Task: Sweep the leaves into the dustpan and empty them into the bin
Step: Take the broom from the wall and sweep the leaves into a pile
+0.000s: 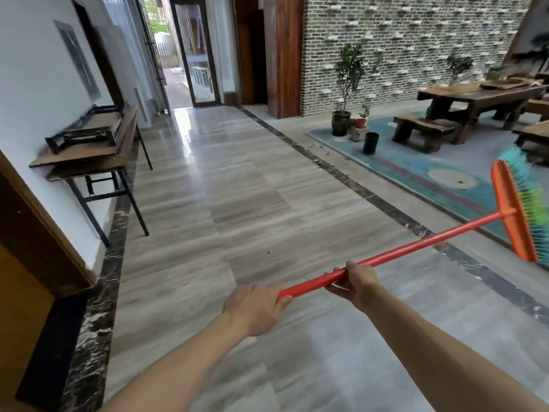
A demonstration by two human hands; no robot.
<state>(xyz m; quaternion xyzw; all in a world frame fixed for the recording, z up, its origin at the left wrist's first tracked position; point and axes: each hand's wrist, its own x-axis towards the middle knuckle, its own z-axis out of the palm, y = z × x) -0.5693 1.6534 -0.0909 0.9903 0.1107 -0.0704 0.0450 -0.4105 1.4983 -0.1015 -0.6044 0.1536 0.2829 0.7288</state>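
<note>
Our fingers are wrapped round the red handle of the broom (395, 252). The left hand (257, 309) grips the very end of the handle, knuckles up, its fingers (283, 300) curled over the top. The right hand (355, 285) holds the handle just beyond the left one, its fingers passing under the handle and the thumb lying over it. Both forearms reach in from the bottom edge of the view.

From our hands the handle runs up and to the right, off the floor, to the orange broom head (512, 209), which hangs in the air near the right edge with green and teal bristles (534, 209) pointing away from us; the bristles are blurred.

Beyond the broom head lies a teal rug (421, 171). Near the far corner of that rug a scatter of small dark leaves (319, 147) lies on the grey tiled floor (237, 203), beside a dark marble strip. A black bin (370, 143) stands upright on the rug just past the leaves, well apart from the broom. Behind the bin are a tall potted plant (346, 93) in a dark pot and a smaller plant in a red pot (360, 122).

Further along the rug from the bin stand a heavy wooden bench (419, 130) and a long wooden worktop (475, 98), in front of a grey brick wall (401, 40).

Far to the left of the broom, folding tables (89, 150) are stacked against a white wall, and a glass door (193, 55) stands at the end of the hall.
</note>
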